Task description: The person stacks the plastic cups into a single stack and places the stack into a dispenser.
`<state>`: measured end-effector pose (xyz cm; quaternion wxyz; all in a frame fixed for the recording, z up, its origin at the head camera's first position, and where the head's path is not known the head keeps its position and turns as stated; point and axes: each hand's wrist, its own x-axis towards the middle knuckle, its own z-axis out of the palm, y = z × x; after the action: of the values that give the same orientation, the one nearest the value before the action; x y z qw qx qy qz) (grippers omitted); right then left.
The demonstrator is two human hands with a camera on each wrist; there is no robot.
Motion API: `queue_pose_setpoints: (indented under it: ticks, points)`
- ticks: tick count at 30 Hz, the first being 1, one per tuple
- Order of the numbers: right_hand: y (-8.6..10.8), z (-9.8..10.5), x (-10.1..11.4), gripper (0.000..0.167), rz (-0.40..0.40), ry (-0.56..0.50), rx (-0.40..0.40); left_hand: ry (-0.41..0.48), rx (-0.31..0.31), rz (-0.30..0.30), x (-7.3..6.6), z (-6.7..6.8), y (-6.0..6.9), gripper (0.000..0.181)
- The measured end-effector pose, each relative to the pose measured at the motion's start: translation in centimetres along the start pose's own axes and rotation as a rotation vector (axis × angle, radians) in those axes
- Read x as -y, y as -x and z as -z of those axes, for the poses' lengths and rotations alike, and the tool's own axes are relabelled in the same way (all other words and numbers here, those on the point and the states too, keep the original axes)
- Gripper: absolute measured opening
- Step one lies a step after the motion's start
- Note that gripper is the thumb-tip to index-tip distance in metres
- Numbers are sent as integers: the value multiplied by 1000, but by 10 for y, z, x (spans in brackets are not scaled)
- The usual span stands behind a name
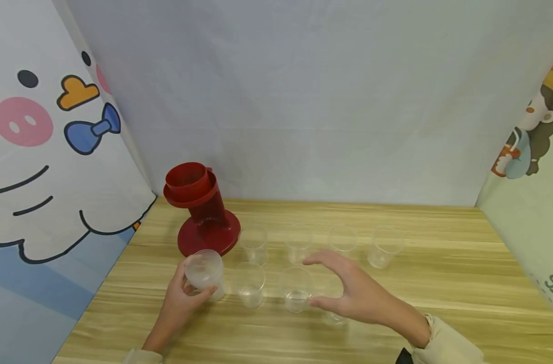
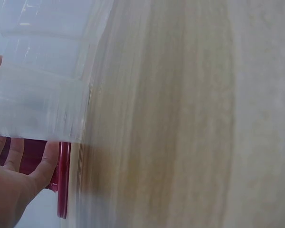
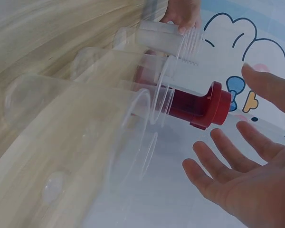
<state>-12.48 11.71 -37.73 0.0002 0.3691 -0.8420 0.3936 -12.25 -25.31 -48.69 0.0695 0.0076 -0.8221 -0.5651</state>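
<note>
A stack of clear plastic cups (image 1: 206, 270) stands at the left of the table, and my left hand (image 1: 178, 298) holds it between the thumb in front and the fingers behind. In the left wrist view the nested cups (image 2: 38, 99) look frosted where they overlap. My right hand (image 1: 351, 290) hovers over the right end of the front row, fingers and thumb spread apart. Partly hidden beneath it is a clear cup (image 1: 335, 318). Beside that stands another clear cup (image 1: 296, 293). In the right wrist view the right hand (image 3: 247, 175) holds nothing.
Behind the stack stands a red plastic stand (image 1: 208, 232) with a round base and a ring-shaped top. Several clear cups stand upright in a back row, including one at the far right (image 1: 383, 250). A cup (image 1: 250, 288) stands just right of the stack. Printed cloth walls enclose the wooden table (image 1: 440, 263).
</note>
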Motion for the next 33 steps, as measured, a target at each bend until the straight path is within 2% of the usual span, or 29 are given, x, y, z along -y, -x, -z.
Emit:
queue_pose_setpoints:
  ticks: [7,14,21,33]
  points:
    - [12,3,-8,62,-15,-5,5,27,0,-12,1,0,0,79]
    - [25,2,-16,68,-35,12,-42,36,-9,-46,2,0,1,77]
    - [38,-1,-28,74,-47,37,-110,45,-5,-31,0,0,1,77]
    - [56,-13,-49,84,-116,-10,-147,44,-3,-32,-5,0,3,78]
